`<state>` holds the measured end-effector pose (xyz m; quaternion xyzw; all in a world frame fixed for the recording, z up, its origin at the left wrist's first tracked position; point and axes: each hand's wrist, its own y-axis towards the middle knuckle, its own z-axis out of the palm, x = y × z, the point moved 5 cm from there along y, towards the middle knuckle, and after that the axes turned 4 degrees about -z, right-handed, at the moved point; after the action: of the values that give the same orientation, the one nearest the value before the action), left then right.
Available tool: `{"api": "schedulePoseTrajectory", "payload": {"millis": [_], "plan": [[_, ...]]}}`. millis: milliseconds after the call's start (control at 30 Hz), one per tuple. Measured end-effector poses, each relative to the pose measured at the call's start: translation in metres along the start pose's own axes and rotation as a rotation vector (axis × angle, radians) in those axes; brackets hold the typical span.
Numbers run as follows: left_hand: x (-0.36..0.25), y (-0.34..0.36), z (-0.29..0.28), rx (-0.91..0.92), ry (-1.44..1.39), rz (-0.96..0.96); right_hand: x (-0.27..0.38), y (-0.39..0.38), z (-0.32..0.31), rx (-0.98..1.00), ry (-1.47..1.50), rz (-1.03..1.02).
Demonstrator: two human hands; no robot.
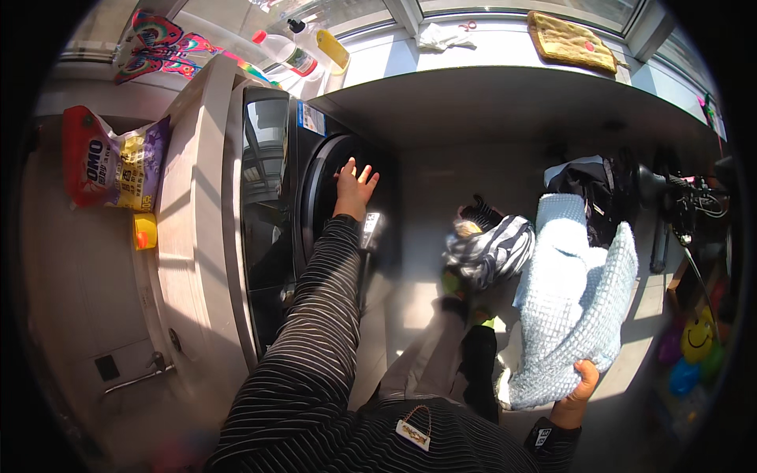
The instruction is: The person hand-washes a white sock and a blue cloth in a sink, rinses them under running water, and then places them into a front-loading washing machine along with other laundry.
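Note:
My left hand (355,189) is stretched forward with its fingers spread, over the round door (317,201) of a dark front-loading washing machine (266,189). It holds nothing, and whether it touches the door I cannot tell. At the lower right, my right hand (582,383) grips the near end of a large, light blue waffle-textured cloth (564,292), perhaps a towel or blanket, with its fingers partly hidden by the folds. The cloth stretches away from me. Left of it is a bundled black-and-white striped cloth (501,252), slightly blurred.
A beige cabinet (193,236) flanks the machine, with detergent bags (118,162) left of it. Bottles (296,55), a white cloth (447,36) and a yellow folded cloth (572,41) lie along the windowsill. Dark bundled fabric (587,189) and a bicycle (662,189) stand right.

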<state>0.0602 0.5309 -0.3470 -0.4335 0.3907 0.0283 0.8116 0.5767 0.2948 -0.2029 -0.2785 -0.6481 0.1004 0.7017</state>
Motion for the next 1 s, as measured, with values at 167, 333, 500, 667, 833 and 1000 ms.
{"api": "schedulePoseTrajectory", "payload": {"millis": [167, 333, 500, 667, 833, 1000], "plan": [[-0.005, 0.018, 0.007, 0.026, -0.247, 0.020, 0.015, -0.004, -0.001, -0.073, -0.139, -0.036], [-0.006, 0.018, 0.012, -0.008, -0.351, 0.090, 0.029, -0.014, -0.004, -0.102, -0.257, -0.118], [0.020, 0.002, 0.024, 0.024, -0.224, 0.034, 0.050, -0.017, 0.002, -0.104, -0.375, -0.234], [0.084, -0.055, 0.049, 0.214, -0.076, -0.082, 0.056, 0.000, 0.005, -0.037, -0.468, -0.454], [0.148, -0.116, 0.044, 0.299, -0.035, -0.248, 0.046, 0.011, -0.006, 0.017, -0.521, -0.579], [0.172, -0.141, 0.017, 0.246, -0.051, -0.346, 0.048, 0.009, -0.015, 0.055, -0.584, -0.682]]}}
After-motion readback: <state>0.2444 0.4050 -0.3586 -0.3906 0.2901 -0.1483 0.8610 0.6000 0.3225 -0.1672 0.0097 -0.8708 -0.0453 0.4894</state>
